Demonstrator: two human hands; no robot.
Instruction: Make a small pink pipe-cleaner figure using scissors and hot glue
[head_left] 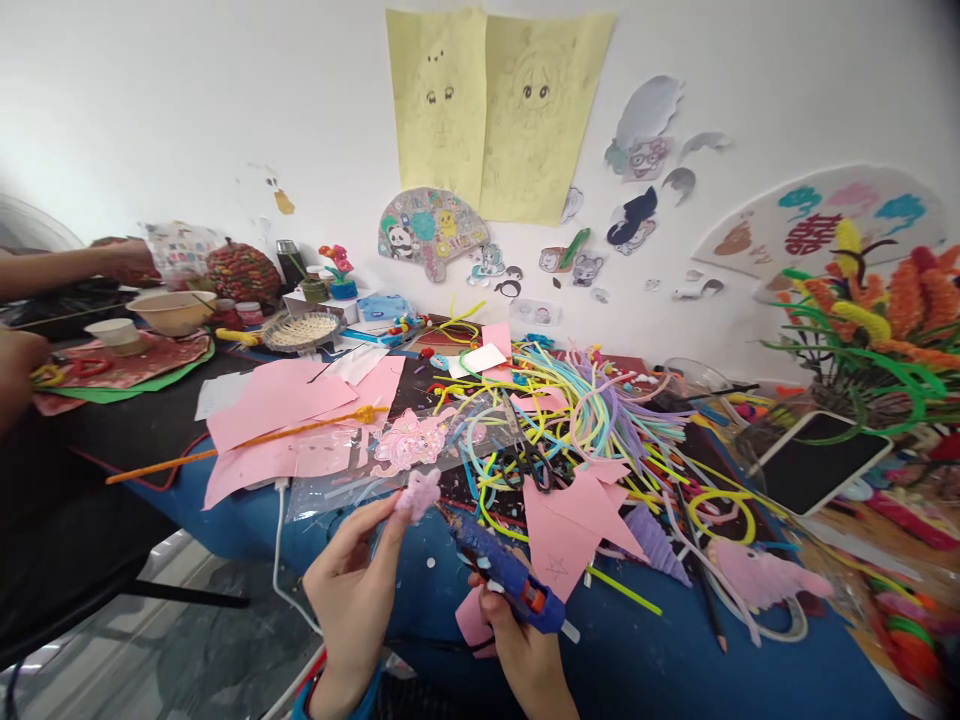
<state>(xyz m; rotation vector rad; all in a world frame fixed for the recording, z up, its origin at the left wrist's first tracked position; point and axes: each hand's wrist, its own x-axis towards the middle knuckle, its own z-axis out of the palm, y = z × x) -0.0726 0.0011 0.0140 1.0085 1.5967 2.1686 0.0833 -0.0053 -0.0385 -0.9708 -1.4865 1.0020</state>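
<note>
Between thumb and fingertips, my left hand point(360, 580) pinches a small fuzzy pale-pink piece point(419, 496) near the middle of the view. My right hand point(517, 640) is wrapped round the handle of a blue glue gun point(499, 570). The gun's nozzle points up and left, close to the right side of the fuzzy piece; whether they touch I cannot tell. Behind the hands, a clear plastic sheet with a pink cartoon figure point(411, 440) lies on the table. Cut pink paper point(562, 530) with a drawn star lies right of the gun.
Black scissors point(528, 465) lie among many coloured pipe cleaners point(600, 400). A phone point(821, 462) rests at the right near pipe-cleaner flowers point(900, 310). An orange stem point(247, 443) crosses pink paper at left. Another person's arm point(67, 270) reaches in at far left, by a bowl point(171, 312).
</note>
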